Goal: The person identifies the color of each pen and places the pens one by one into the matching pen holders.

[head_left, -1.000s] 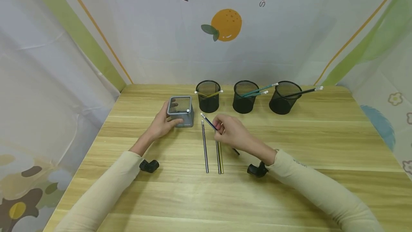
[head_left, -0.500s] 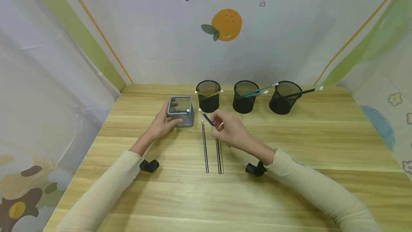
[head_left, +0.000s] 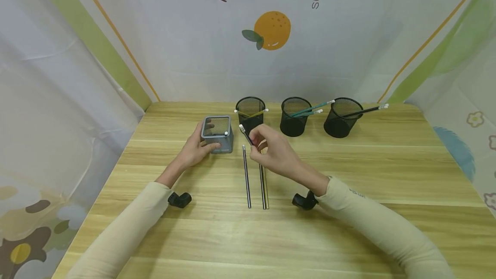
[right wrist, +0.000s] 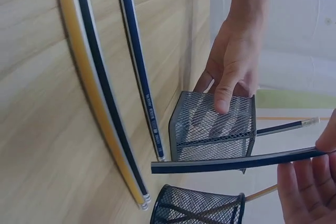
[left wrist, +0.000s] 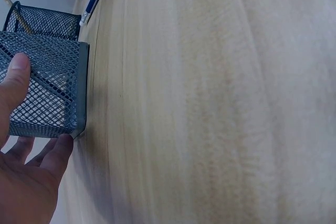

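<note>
right hand point(head_left: 273, 150): pinches blue pencil point(right wrist: 226, 164), apparently mid-sorting
left hand point(head_left: 194, 149): grips gray holder point(head_left: 226, 143)
blue pencil: likely needs lowering inside

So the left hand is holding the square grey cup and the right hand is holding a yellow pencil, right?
Not quite: the pencil in the right hand is dark blue, not yellow, as the right wrist view shows. The left hand is indeed holding the square grey cup.
</note>
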A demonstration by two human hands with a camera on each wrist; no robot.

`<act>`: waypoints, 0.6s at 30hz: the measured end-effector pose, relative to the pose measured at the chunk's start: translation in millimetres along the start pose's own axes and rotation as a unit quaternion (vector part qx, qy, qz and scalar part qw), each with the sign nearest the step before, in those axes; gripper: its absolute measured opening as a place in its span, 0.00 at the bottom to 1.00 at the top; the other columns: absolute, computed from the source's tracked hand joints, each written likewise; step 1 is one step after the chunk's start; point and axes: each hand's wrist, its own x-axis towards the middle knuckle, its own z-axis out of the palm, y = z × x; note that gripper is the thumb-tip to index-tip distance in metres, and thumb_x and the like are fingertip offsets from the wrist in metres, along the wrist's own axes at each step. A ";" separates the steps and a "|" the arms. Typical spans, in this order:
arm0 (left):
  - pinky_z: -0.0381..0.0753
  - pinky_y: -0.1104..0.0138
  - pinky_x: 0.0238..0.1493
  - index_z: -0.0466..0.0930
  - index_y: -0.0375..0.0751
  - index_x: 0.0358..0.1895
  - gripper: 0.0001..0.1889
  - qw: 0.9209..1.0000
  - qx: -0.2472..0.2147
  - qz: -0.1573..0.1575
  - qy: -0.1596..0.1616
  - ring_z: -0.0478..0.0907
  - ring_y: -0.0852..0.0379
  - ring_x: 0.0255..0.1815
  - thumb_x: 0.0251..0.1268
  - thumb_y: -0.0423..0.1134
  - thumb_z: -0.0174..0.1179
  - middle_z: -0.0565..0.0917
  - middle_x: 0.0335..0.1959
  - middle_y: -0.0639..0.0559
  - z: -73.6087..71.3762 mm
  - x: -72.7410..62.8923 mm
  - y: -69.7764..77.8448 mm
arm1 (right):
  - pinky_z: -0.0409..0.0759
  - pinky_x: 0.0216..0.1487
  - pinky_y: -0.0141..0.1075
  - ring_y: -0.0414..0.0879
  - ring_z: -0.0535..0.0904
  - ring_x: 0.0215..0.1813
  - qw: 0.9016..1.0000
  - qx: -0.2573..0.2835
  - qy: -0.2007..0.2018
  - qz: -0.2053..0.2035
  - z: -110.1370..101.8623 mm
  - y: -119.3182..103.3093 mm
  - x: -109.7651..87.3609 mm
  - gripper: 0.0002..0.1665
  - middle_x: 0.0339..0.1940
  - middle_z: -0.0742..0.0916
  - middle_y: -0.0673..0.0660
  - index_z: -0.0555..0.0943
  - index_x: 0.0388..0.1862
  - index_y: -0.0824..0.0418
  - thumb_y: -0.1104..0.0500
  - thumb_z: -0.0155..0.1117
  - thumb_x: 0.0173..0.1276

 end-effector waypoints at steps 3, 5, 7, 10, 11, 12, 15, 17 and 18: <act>0.67 0.42 0.68 0.43 0.37 0.81 0.46 1.000 0.001 0.000 0.000 0.63 0.28 0.71 0.69 0.28 0.66 0.63 0.71 0.28 0.2 0.0 0.9 | 0.86 0.35 0.32 0.43 0.79 0.36 1.000 0.009 0.005 -0.019 0.3 -1.9 2.0 0.13 0.35 0.79 0.53 0.75 0.39 0.63 0.76 0.60 0.58; 0.67 0.42 0.68 0.44 0.37 0.81 0.46 1.000 0.001 0.000 0.000 0.63 0.27 0.71 0.69 0.28 0.66 0.62 0.72 0.28 0.0 -0.1 1.5 | 0.86 0.36 0.32 0.44 0.79 0.37 0.999 0.020 0.006 -0.030 0.7 -3.0 3.5 0.14 0.36 0.79 0.53 0.75 0.40 0.63 0.77 0.60 0.59; 0.67 0.43 0.68 0.44 0.36 0.81 0.46 1.000 0.000 -0.001 0.000 0.62 0.27 0.71 0.69 0.28 0.66 0.60 0.73 0.28 -0.1 -0.2 2.1 | 0.86 0.37 0.33 0.44 0.79 0.38 0.999 0.031 0.005 -0.043 0.7 -3.7 4.9 0.14 0.36 0.79 0.54 0.74 0.40 0.63 0.77 0.61 0.59; 0.68 0.43 0.68 0.44 0.36 0.81 0.46 1.000 0.000 0.000 0.001 0.62 0.27 0.71 0.68 0.28 0.66 0.60 0.74 0.29 -0.2 0.2 2.4 | 0.87 0.39 0.34 0.45 0.79 0.39 0.997 0.047 0.005 -0.065 0.9 -4.2 6.9 0.14 0.36 0.79 0.55 0.74 0.40 0.63 0.78 0.61 0.60; 0.68 0.43 0.68 0.44 0.36 0.81 0.46 1.000 0.000 0.002 0.002 0.62 0.27 0.71 0.68 0.28 0.66 0.61 0.73 0.29 -0.3 0.4 2.2 | 0.87 0.40 0.35 0.46 0.79 0.39 0.996 0.052 0.007 -0.073 1.1 -4.0 7.6 0.14 0.36 0.79 0.55 0.74 0.40 0.63 0.78 0.61 0.60; 0.68 0.44 0.68 0.44 0.36 0.81 0.46 1.000 0.001 0.003 0.002 0.62 0.27 0.71 0.68 0.28 0.66 0.61 0.73 0.28 -0.4 0.5 2.0 | 0.87 0.40 0.35 0.46 0.79 0.39 0.995 0.056 0.009 -0.080 1.2 -4.3 8.2 0.15 0.36 0.79 0.56 0.74 0.40 0.63 0.78 0.62 0.60; 0.68 0.43 0.68 0.44 0.35 0.81 0.46 1.000 0.004 0.008 0.003 0.62 0.27 0.71 0.68 0.27 0.66 0.62 0.72 0.28 -0.5 0.7 1.3 | 0.87 0.41 0.36 0.47 0.79 0.40 0.993 0.065 0.016 -0.096 1.8 -4.0 9.9 0.15 0.37 0.79 0.57 0.74 0.41 0.65 0.79 0.61 0.60; 0.67 0.43 0.69 0.45 0.35 0.81 0.46 1.000 0.005 0.008 0.002 0.62 0.27 0.71 0.68 0.27 0.66 0.62 0.72 0.28 -0.5 0.3 1.1 | 0.87 0.42 0.36 0.47 0.80 0.40 0.992 0.066 0.018 -0.105 1.7 -4.0 11.2 0.16 0.37 0.78 0.56 0.74 0.41 0.65 0.80 0.61 0.60; 0.67 0.44 0.69 0.44 0.34 0.81 0.46 1.000 0.006 0.008 0.001 0.62 0.27 0.71 0.68 0.27 0.66 0.63 0.72 0.28 -0.5 0.1 1.0 | 0.87 0.43 0.35 0.47 0.80 0.40 0.992 0.064 0.019 -0.109 1.4 -4.4 12.0 0.16 0.37 0.78 0.56 0.74 0.41 0.66 0.80 0.62 0.59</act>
